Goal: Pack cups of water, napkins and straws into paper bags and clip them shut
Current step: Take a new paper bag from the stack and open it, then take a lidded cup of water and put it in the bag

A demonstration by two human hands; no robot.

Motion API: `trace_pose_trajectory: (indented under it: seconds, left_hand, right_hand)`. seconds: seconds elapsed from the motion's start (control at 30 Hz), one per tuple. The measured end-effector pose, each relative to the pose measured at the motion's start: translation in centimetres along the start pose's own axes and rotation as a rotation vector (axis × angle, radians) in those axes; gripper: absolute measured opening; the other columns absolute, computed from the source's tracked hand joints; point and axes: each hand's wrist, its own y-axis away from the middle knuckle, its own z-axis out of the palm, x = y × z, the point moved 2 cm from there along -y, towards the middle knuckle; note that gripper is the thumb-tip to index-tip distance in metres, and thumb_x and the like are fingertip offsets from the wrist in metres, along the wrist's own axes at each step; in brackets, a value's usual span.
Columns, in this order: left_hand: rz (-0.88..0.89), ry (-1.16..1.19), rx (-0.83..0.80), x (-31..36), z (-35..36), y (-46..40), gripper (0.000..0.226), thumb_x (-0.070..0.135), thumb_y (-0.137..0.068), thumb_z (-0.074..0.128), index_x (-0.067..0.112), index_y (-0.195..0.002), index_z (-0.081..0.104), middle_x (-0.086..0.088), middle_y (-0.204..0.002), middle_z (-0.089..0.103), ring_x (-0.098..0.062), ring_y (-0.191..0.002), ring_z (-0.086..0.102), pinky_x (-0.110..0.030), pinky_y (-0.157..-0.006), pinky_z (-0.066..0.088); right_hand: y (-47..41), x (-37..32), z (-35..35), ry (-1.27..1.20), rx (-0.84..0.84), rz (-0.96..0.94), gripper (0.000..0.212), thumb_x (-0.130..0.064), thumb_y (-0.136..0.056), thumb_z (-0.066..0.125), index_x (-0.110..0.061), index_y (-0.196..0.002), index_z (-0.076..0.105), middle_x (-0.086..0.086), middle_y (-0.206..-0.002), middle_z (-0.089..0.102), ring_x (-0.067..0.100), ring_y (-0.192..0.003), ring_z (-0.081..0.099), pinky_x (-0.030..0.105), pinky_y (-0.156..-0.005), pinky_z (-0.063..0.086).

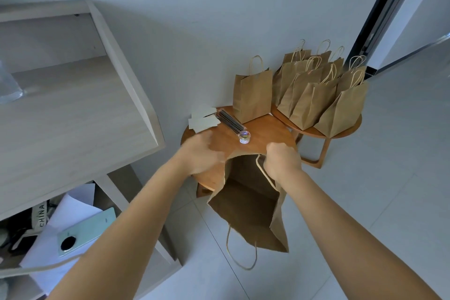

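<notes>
Both hands hold an open paper bag (246, 204) by its rim: right hand (282, 163) gripping, left hand (202, 156) blurred, grip unclear. Napkins (203, 119) and straws (230, 122) lie just beyond the left hand.

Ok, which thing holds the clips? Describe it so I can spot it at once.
Find the nearer round wooden table, the one with a single standing bag. Near its front edge, at the end of the dark straw bundle, sits the clip tub. It is the only small round clear container there, full of mixed colours.
</notes>
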Motion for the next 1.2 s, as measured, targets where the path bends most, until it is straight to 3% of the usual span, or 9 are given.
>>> trace_pose_trajectory:
  seconds: [0.1, 0.27, 0.33, 0.43, 0.63, 0.83, 0.93, 1.1, 1.2]
  left_hand:
    - [-0.087, -0.189, -0.167, -0.3, 4.6, -1.0, 0.101, 0.057, -0.074, 0.069, 0.020, -0.149, 0.012, -0.006, -0.146, 0.040, -0.028, -0.126, 0.046, -0.038, -0.095, 0.044]
    - [-0.176, -0.274, -0.030, -3.6, 6.8, -3.5, 0.090, 0.011, -0.090, 0.056, 0.024, -0.149, -0.011, -0.001, -0.087, 0.055, -0.015, -0.075, 0.061, -0.026, -0.064, 0.055]
    - [-0.163, -0.339, -0.020, -4.3, 6.7, -4.7, 0.089, 0.008, -0.091, 0.053, 0.025, -0.149, -0.012, 0.001, -0.074, 0.049, -0.012, -0.065, 0.057, -0.025, -0.058, 0.051]
    - [-0.173, -0.383, -0.031, -4.9, 6.5, -7.8, 0.084, 0.008, -0.092, 0.050, 0.023, -0.150, -0.008, 0.001, -0.073, 0.046, -0.013, -0.067, 0.055, -0.027, -0.065, 0.051]
    - [-0.273, -0.294, -0.055, -5.1, 6.7, -14.5, 0.075, 0.007, -0.093, 0.048, 0.019, -0.151, 0.004, -0.009, -0.116, 0.058, -0.025, -0.098, 0.062, -0.034, -0.083, 0.052]
    - [-0.369, -0.329, -0.044, -4.9, 6.8, -19.8, 0.071, 0.009, -0.093, 0.046, 0.018, -0.151, 0.005, -0.009, -0.117, 0.059, -0.024, -0.098, 0.061, -0.030, -0.075, 0.049]
    - [-0.395, -0.351, -0.023, -5.0, 6.7, -21.6, 0.069, 0.012, -0.094, 0.047, 0.019, -0.150, 0.008, -0.009, -0.115, 0.059, -0.022, -0.096, 0.062, -0.028, -0.069, 0.046]
    - [-0.421, -0.309, -0.006, -5.2, 6.6, -23.1, 0.064, 0.022, -0.093, 0.051, 0.019, -0.147, 0.016, -0.007, -0.121, 0.057, -0.023, -0.103, 0.060, -0.027, -0.069, 0.044]
    - [-0.424, -0.301, -0.010, -5.2, 6.7, -23.3, 0.062, 0.028, -0.092, 0.052, 0.019, -0.144, 0.020, -0.005, -0.116, 0.058, -0.020, -0.094, 0.060, -0.026, -0.063, 0.045]
  right_hand:
    - [-1.2, -1.2, 0.5, 0.016, -0.058, 0.000, 0.014, -0.024, -0.093, 0.055, -0.011, -0.096, 0.059, 0.000, -0.070, 0.049, 0.014, -0.059, 0.048, 0.022, -0.052, 0.037]
    - [-4.5, -1.3, 1.4, -0.070, -0.139, 0.015, 0.013, -0.023, -0.093, 0.053, -0.012, -0.088, 0.056, 0.004, -0.079, 0.058, 0.016, -0.061, 0.050, 0.024, -0.053, 0.037]
    - [-6.6, -1.1, 2.0, -0.099, -0.187, 0.012, 0.014, -0.022, -0.093, 0.052, -0.010, -0.088, 0.057, 0.006, -0.081, 0.061, 0.019, -0.064, 0.052, 0.025, -0.055, 0.037]
    - [-10.2, -1.2, 3.5, -0.091, -0.282, -0.007, 0.017, -0.024, -0.093, 0.052, -0.010, -0.094, 0.061, 0.006, -0.088, 0.063, 0.021, -0.071, 0.056, 0.026, -0.058, 0.041]
    - [-18.0, -1.1, 7.1, -0.106, -0.463, -0.108, 0.019, -0.016, -0.092, 0.050, -0.011, -0.108, 0.059, 0.007, -0.098, 0.063, 0.022, -0.083, 0.060, 0.031, -0.074, 0.053]
    - [-24.6, -1.0, 9.4, -0.137, -0.541, -0.176, 0.018, -0.011, -0.088, 0.053, -0.011, -0.104, 0.061, 0.006, -0.088, 0.063, 0.019, -0.073, 0.059, 0.025, -0.061, 0.047]
    - [-26.9, -1.2, 10.1, -0.183, -0.580, -0.202, 0.021, -0.007, -0.085, 0.055, -0.012, -0.105, 0.061, 0.007, -0.098, 0.065, 0.020, -0.080, 0.061, 0.027, -0.069, 0.052]
    - [-29.6, -2.0, 9.6, -0.231, -0.706, -0.250, 0.016, -0.015, -0.080, 0.068, -0.009, -0.095, 0.067, 0.003, -0.079, 0.061, 0.017, -0.074, 0.060, 0.030, -0.074, 0.053]
    - [-30.5, -2.8, 7.7, -0.247, -0.716, -0.280, 0.022, -0.006, -0.085, 0.057, -0.008, -0.105, 0.067, 0.008, -0.094, 0.062, 0.021, -0.086, 0.059, 0.030, -0.081, 0.051]
